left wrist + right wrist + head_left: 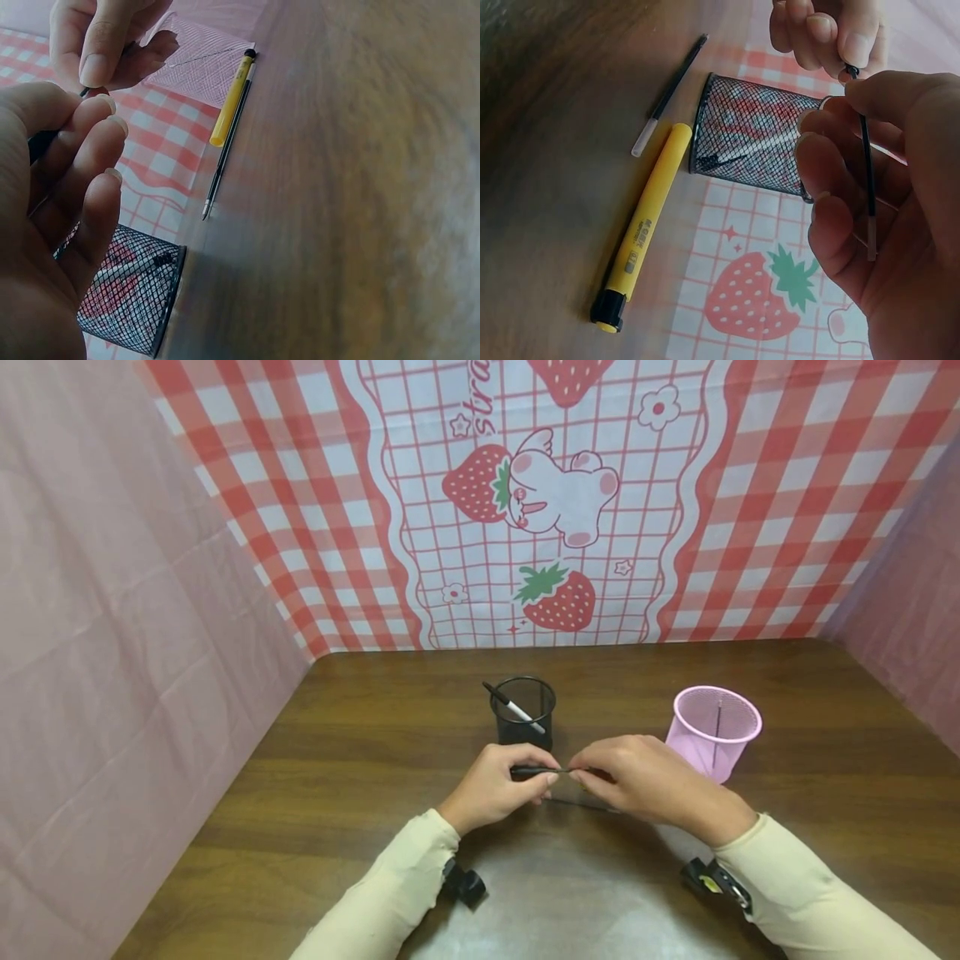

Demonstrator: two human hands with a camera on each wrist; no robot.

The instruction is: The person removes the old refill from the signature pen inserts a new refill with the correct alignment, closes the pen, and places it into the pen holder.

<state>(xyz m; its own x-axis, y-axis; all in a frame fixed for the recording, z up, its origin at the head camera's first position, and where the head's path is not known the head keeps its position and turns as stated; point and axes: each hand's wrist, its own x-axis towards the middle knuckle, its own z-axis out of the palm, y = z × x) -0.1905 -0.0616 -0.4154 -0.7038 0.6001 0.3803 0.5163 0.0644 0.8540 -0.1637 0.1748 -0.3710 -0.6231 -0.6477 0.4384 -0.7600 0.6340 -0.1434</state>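
My left hand [495, 787] pinches a short black pen part [528, 771] between thumb and fingers. Facing it, my right hand [643, 779] pinches a slim black ink refill [866, 154], whose clear tail lies along the palm. The refill's front end meets the black part between the two hands; how far inside it goes is hidden by the fingertips. Below the hands, a yellow pen barrel [651, 214] with a black end lies on the table. Beside it is a second black refill [226, 157] with a clear tail.
Behind the left hand stands a black mesh pen cup [523, 735] with a black-and-white pen [517, 710] leaning in it. A pink mesh cup [693, 752], holding a thin dark stick [717, 735], stands beyond the right hand. A checked cloth [525, 602] hangs behind the wooden table [360, 727].
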